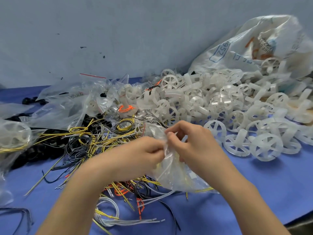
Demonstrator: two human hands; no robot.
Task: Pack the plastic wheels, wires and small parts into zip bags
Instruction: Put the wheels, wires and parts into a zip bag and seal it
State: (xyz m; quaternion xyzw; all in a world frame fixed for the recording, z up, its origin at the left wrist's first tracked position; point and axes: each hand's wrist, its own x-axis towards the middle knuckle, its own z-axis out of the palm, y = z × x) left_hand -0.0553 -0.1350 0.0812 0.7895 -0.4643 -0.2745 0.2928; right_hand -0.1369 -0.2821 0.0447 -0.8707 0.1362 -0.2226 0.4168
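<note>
Zip bag (171,170), clear plastic, one piece: held above the tabletop (271,184) at centre, mouth upward, body hanging down over the wires. Yellow and pale strands show through its film; the rest of its contents cannot be told.

Left hand (140,155): grip curled and pinching the bag's left upper edge.

Right hand (191,146): grip pressed together, thumb and forefinger pinching the bag's mouth; remaining fingers folded against the film.

Wires (94,138), loose tangle: yellow, black, white and orange, some coiled, spread across the centre and near edge of the tabletop, under and in front of both hands.

Plastic wheels (211,102), translucent white, spoked: large heap on the right, reaching back to the wall (101,31); the nearest ones lie just beside the right hand.

Sack (254,48), big, white, printed: slumped at far right against the wall, wheels spilling from its mouth.

Small black parts (33,150): pile at left, partly under plastic.

Loose bags (67,102), clear, red-striped tops: crumpled heap at rear left.

Filled bag (15,136): far left edge, holding a wheel and yellow wires.

Tabletop cover: blue.
</note>
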